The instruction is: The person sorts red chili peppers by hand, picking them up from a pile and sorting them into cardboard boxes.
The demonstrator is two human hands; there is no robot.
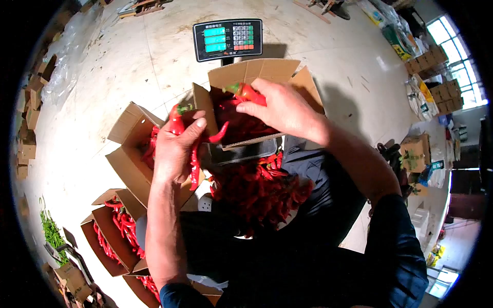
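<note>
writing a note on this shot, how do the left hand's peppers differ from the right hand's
The left hand has peppers splaying out, one hanging down; the peppers in the right hand lie closer together, stem ends leftward.
The left hand's are left of the opening of the cardboard box; the right hand's are over it.
Both lots are red with green stems.

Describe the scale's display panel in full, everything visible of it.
The display panel is a dark, plastic-looking rectangle with rounded corners, its lit face toward the camera. Three blue-green readouts are stacked on the left, too small to read. On the right is a keypad with pale and green keys above an orange-red bottom row. Small pale print runs along the top. A dark post supports it, just beyond the open cardboard box.
</note>
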